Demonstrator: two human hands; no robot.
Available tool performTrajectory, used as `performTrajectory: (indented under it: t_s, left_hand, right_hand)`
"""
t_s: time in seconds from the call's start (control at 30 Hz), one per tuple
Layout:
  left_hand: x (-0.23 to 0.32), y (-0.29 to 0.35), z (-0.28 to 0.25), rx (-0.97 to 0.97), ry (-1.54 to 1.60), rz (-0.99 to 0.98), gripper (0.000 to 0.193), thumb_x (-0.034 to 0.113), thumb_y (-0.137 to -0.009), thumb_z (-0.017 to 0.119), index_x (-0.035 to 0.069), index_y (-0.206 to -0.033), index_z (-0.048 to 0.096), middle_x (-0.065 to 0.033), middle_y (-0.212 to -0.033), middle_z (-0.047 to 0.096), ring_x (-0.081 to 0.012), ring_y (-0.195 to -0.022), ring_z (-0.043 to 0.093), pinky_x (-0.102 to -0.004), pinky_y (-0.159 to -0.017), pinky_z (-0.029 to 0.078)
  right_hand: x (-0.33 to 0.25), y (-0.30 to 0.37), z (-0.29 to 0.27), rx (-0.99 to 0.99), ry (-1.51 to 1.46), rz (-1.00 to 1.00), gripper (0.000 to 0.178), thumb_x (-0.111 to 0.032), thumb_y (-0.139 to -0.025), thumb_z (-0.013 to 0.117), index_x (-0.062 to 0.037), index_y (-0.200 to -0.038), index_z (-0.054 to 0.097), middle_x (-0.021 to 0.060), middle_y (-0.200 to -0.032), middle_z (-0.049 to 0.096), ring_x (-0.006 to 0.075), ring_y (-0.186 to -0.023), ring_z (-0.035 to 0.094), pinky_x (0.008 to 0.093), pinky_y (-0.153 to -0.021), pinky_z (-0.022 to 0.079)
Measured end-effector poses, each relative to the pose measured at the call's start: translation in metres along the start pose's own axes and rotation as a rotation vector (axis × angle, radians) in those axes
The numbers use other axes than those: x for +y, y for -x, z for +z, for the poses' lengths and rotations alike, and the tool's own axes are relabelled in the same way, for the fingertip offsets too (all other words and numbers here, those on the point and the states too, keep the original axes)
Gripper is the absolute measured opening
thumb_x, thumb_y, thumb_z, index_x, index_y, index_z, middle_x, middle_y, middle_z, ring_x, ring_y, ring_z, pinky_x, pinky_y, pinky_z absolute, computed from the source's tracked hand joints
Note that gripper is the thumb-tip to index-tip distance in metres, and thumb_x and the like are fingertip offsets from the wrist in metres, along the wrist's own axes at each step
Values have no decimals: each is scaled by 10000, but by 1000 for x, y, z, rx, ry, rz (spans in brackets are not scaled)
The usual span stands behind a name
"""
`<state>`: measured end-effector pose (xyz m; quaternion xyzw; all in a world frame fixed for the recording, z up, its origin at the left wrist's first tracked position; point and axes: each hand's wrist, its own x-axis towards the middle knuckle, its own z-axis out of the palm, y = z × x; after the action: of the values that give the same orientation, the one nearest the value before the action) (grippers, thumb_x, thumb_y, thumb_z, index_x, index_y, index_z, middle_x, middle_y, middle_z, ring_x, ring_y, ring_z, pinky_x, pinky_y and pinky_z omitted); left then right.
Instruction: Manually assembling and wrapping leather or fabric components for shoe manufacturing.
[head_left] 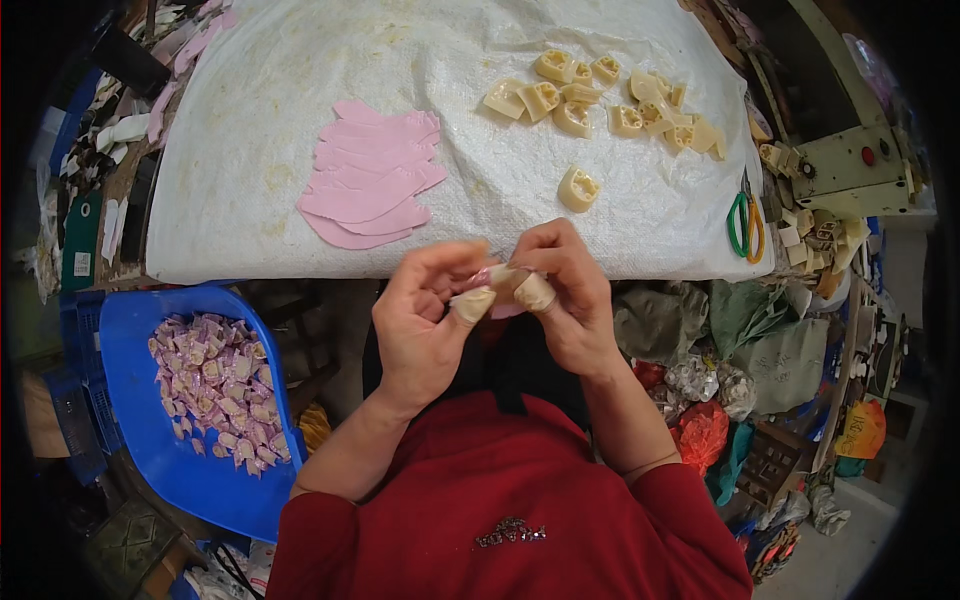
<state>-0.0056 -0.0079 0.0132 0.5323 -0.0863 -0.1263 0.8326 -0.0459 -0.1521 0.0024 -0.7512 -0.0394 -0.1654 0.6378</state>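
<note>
By white sheet [470, 165], beige piece [507, 284] crosswise

red top [440, 475] | elbow-length sleeves [690, 520] | glittery chest motif [510, 532] | dark trousers [550, 375] | beige thumb covers [535, 293]

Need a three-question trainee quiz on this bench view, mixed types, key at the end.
1. Multiple choice: what lies on the white covering, left of the cream pieces?
a) blue tub
b) overlapping pink sheets
c) red plastic bag

2. True or false: the scissors near the covering's right edge have one green and one orange handle.

3. Short answer: which hands hold the small piece in front of the person?

Key: 1 b; 2 true; 3 both, the left hand and the right hand.
</note>
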Motion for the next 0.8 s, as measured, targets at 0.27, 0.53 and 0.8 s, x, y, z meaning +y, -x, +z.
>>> performTrajectory:
  t_s: [0.27, 0.53, 0.8]
  left_hand:
    - [-4, -5, -15, -1, -649, 488, 112, 7, -796, 687, -8, -905, 665, -88, -757, 613, -140, -608, 565, -232, -523, 445]
    - [1, -9, -18, -56, -770, 531, 146, -36, -756, 694, -3, -897, 673, -97, -755, 627, -168, -616, 600, -246, -523, 461]
    - [4, -16, -22, -243, -677, 469, 145, -53, -741, 682, 0, -873, 659, -96, -759, 623, -185, -630, 599, -265, -539, 466]
  right_hand:
    - [-1, 3, 10, 129, 204, -142, 173, -55, -804, 660, -24, -945, 565, 114, -897, 513, 204, -758, 529, 279, -624, 450]
    - [-3, 3, 12, 74, 213, -185, 234, 46, -741, 674, -17, -938, 565, 113, -895, 497, 216, -744, 525, 289, -608, 451]
    - [-3, 5, 10, 57, 192, -178, 217, 45, -756, 649, -24, -941, 560, 117, -893, 501, 224, -761, 521, 294, -622, 446]
